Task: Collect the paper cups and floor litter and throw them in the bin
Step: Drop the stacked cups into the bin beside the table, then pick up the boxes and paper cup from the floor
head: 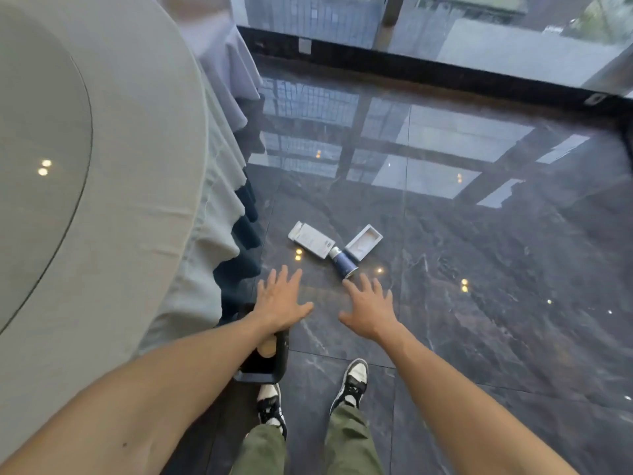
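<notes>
A dark blue paper cup (343, 263) lies on its side on the dark marble floor, between a flat white carton (311, 239) and an open grey box tray (363, 242). My left hand (280, 301) is held out flat with fingers spread, empty, above the black bin (263, 358). Inside the bin a brown paper cup (268, 348) shows. My right hand (370, 307) is also spread and empty, its fingertips just short of the blue cup's rim.
A round table (102, 200) with a pale green cloth and a glass turntable fills the left side. Glass walls with a black base run along the far edge. My two feet in black-and-white shoes stand behind the bin.
</notes>
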